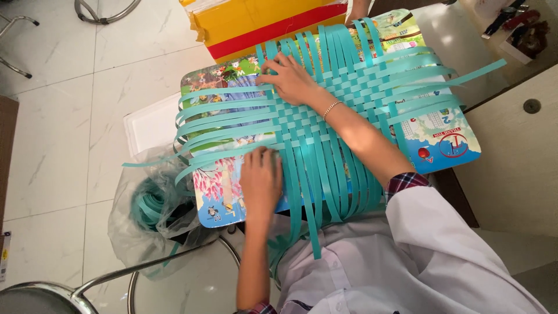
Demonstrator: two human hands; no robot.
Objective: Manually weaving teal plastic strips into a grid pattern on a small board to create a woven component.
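overhead, the woven mat of teal strips [325, 116] lay across a colourful picture board [442, 139], under both hands, its loose ends fanning out past the fingers. beneath sat a white tiled floor [52, 145], with a clear bag of teal strip [154, 209] and a chrome stool frame [87, 285] nearby. the left hand [261, 180] pressed flat on the near strips, fingers together, while the right hand [293, 78] rested with fingers slightly spread on the far-left weave, gripping nothing.

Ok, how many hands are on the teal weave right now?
2. The left hand presses the near-left edge of the woven teal plastic strips; the right hand reaches across to the far-left corner. No others visible.
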